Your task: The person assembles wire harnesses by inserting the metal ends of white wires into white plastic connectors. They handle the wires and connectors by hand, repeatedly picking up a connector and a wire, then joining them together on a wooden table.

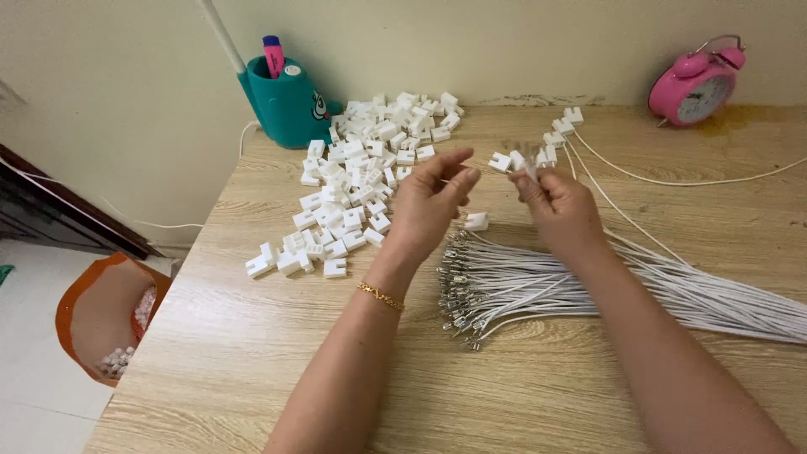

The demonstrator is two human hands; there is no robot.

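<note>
I see the left hand raised above the tabletop, its grip pinched shut with thumb and forefinger on something very thin, which I cannot make out. The right hand has its grip closed on the blurred ends of a white wire, just right of the left grip. Below both grips lies the bundle of white wires with metal terminals, and one white plastic housing rests between the hands.

In my judgement the small terminal can slip from such a fine pinch and get lost among the bundle, or the held wire can drag neighbours off the edge. The pile of white housings, left of the left grip, could be scattered by a sleeve or wrist.

The tabletop is pale wood grain against a cream wall, with a teal pen holder, a pink alarm clock and an orange bag on the floor
</note>
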